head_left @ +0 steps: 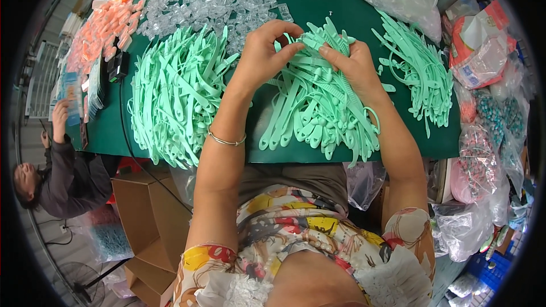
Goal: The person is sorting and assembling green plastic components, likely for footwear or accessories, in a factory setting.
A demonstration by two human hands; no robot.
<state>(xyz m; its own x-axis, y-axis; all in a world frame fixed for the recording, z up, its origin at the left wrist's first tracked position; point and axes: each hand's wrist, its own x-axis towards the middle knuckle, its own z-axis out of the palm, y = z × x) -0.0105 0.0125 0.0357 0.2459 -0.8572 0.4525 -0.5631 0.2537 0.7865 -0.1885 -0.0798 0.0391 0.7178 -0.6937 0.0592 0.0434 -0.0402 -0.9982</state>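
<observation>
My left hand [266,51] is closed in a pinch at the far end of a bunch of mint-green plastic straps [315,105]. What lies between its fingertips is too small and covered to make out. My right hand [357,68] grips a ribbed green strap [335,41] from the right, thumb on top, its tip close to the left fingertips. The bunch spreads beneath both hands toward the near table edge. To the left lies a larger heap of green straps [176,94]; a third pile [418,68] sits to the right.
Clear plastic pieces [205,0] cover the far part of the green table [307,8], with orange pieces [111,28] at far left. A black cable [123,119] hangs over the left edge, above a cardboard box [153,210]. Bagged parts [478,159] line the right. Another person [68,176] sits left.
</observation>
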